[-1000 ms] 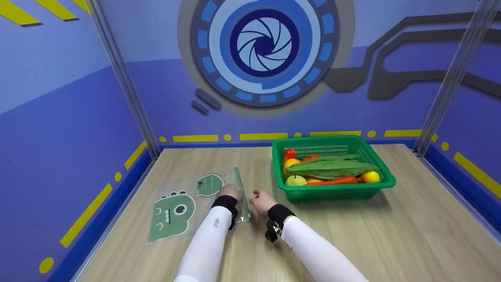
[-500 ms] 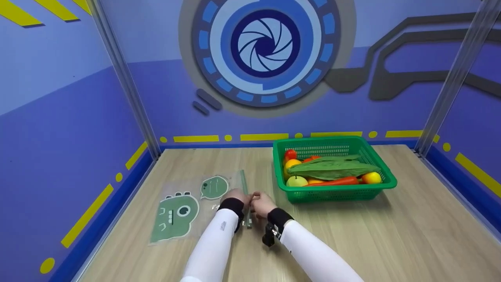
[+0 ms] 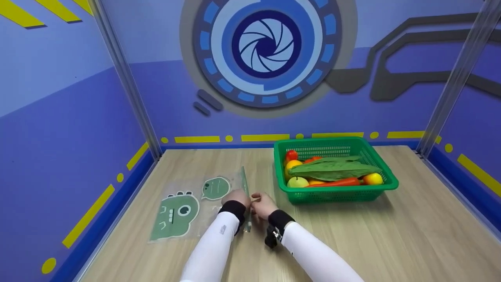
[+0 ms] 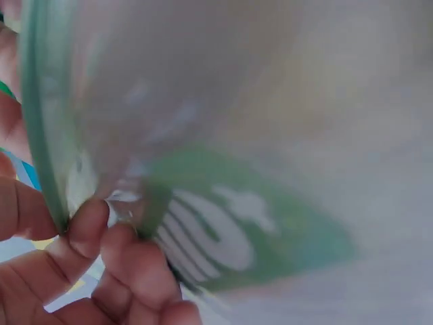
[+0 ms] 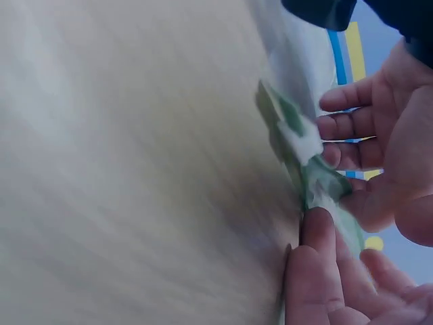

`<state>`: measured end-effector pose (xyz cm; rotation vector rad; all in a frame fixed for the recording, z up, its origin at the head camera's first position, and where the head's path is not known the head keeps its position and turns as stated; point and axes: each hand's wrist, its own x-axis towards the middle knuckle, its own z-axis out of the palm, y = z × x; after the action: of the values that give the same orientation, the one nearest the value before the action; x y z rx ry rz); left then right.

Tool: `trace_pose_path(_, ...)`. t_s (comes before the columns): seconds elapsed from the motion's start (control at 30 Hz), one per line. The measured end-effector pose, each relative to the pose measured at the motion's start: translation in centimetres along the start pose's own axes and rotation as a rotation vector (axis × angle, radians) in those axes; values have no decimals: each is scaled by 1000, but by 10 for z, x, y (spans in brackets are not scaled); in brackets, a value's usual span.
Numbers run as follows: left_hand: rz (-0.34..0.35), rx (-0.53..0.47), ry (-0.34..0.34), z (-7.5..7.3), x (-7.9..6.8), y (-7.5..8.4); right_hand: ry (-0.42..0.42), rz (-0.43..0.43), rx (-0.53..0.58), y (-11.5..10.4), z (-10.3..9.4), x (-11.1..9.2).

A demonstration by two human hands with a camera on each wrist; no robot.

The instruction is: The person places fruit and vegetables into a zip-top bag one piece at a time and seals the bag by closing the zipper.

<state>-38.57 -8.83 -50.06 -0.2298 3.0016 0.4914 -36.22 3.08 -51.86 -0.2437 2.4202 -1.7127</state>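
A clear zip-lock bag (image 3: 211,223) printed with a green monster and a speech bubble lies flat on the table. Its green zip edge (image 4: 37,122) faces right and is slightly lifted. My left hand (image 3: 236,199) pinches the bag close to the middle of that edge. From the other side, my right hand (image 3: 264,206) meets it, thumb and finger pinching the same strip. Close up in the right wrist view, the crumpled green edge (image 5: 287,135) runs between both hands' fingertips. The exact contact of some fingers is hidden.
A green plastic basket (image 3: 340,194) stands right of the hands. It holds a green leafy husk (image 3: 336,168), a red chili-like vegetable (image 3: 340,182), a pale green pear-like fruit (image 3: 298,182) and several other fruits. Blue-purple walls enclose the wooden table (image 3: 391,235).
The right hand has moved left from beside the bag to its zip edge. The left hand has shifted slightly right and nearer, and the bag's zip side has come with it.
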Motion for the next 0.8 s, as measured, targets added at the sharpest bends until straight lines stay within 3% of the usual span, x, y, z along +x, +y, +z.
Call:
trace_pose_path(0.13,17,-27,-9,-11,-5,3,47,-12,-69,-1,1,1)
trace_pose_path(0.3,30,-28,-25,-35,-14,15,30,24,-65,-8,-1,2)
trace_pose_path(0.57,140,-43,-13,-59,-21,19,21,69,194,-21,-1,8)
trace_pose_path(0.8,231,-95,-61,-68,-24,16,10,73,122,-25,-12,9)
